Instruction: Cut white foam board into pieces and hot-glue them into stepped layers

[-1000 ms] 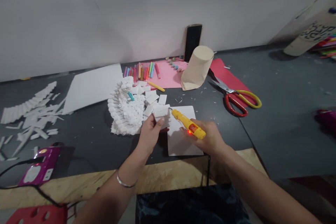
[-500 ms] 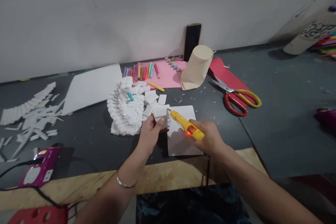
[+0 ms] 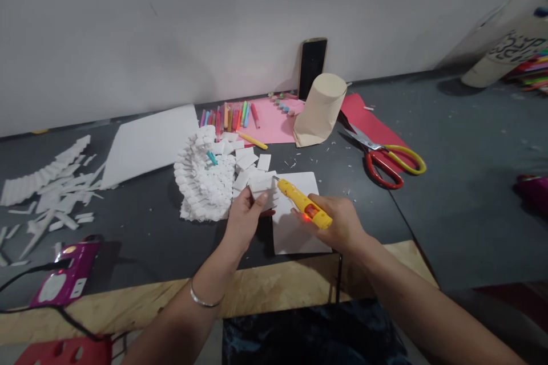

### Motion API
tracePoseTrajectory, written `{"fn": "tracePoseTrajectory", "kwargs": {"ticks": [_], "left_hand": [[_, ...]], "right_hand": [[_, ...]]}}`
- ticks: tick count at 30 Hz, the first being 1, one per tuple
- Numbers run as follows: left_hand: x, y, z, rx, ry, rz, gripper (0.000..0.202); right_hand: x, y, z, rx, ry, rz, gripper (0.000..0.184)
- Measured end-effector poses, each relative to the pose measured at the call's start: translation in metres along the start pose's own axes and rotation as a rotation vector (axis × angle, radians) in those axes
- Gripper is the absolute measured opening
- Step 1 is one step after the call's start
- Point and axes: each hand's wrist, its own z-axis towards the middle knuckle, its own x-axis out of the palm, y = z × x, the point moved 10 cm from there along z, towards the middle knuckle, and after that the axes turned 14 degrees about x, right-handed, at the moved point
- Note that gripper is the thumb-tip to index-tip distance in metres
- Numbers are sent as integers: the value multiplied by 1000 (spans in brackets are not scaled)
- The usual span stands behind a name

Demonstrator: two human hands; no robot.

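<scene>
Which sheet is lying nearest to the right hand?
The small white sheet, partly hidden by the right hand; the large white sheet, pink sheet and red sheet lie farther back.

I face a plain grey wall (image 3: 128, 23) across the frame's top. My dark tabletop (image 3: 145, 239) spans the middle, dimly lit.

Bold black markings (image 3: 519, 48) like lettering, on a pale cylindrical bottle (image 3: 486, 70) with a dark blue cap (image 3: 541, 12), upper right of the frame, no wording legible.
</scene>
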Motion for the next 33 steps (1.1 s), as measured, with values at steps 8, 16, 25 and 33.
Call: {"fn": "tracePoseTrajectory", "kwargs": {"ticks": [8,16,25,33], "left_hand": [[2,0,0,-4,13,40,43],[0,1,-1,-5,1,12,45],[-2,0,3,14,-3,8,45],[-3,2,2,7,-7,-6,43]], "right_hand": [[8,6,-3,-43,83,-33,32],[5,-1,0,5,40,-25,36],[4,0,1,-12,41,-38,39],[5,-9,3,31,49,-51,43]]}}
